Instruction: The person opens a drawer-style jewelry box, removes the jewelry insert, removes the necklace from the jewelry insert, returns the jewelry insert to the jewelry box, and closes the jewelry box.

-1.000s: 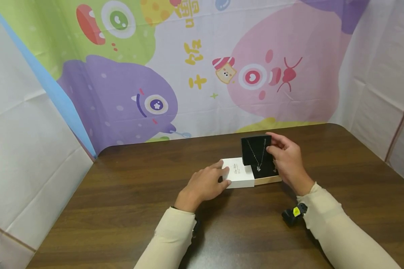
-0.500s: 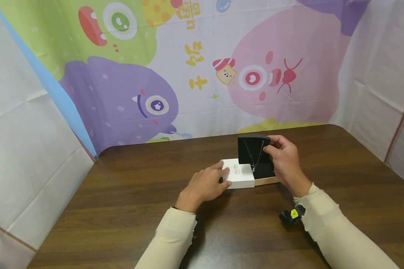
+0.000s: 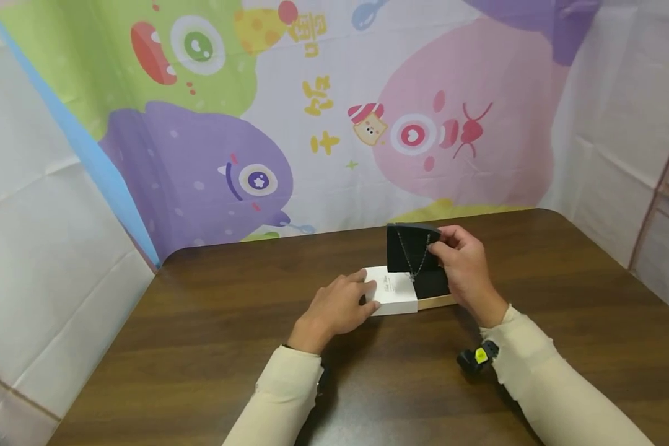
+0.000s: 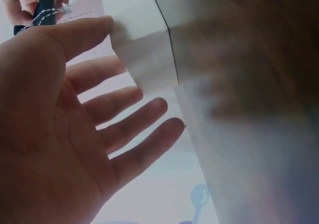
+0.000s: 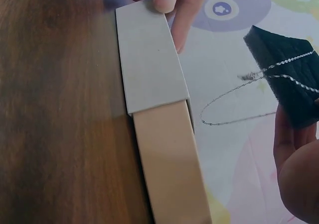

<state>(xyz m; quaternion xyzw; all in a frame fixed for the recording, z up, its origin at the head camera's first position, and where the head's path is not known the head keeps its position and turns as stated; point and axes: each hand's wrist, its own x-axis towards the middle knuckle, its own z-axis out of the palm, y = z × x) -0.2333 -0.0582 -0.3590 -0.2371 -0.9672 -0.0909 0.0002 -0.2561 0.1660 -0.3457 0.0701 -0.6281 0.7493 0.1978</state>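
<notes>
My left hand [image 3: 337, 305] holds the left end of a white jewelry box sleeve [image 3: 393, 303], thumb on its near side and fingertips on the top and far side. A tan-sided drawer [image 5: 172, 164] sticks out of the sleeve to the right, with black lining [image 3: 432, 285] showing inside. Above the drawer, my right hand [image 3: 467, 266] pinches the upper right corner of a black jewelry pad [image 3: 397, 254], which stands upright and slightly bent. A silver necklace [image 5: 291, 58] runs over the pad, and its small pendant [image 4: 65, 8] dangles below the lower edge.
The box lies on a dark brown wooden table [image 3: 201, 347]. Behind it hangs a cartoon-printed cloth [image 3: 323, 186], with pale panels [image 3: 39, 217] to the sides. A small black device [image 3: 474, 358] sits at the right cuff.
My right hand has carried the black pad slightly left, toward the sleeve, and the necklace swings with it. My left hand stays on the box. The head view has shifted slightly.
</notes>
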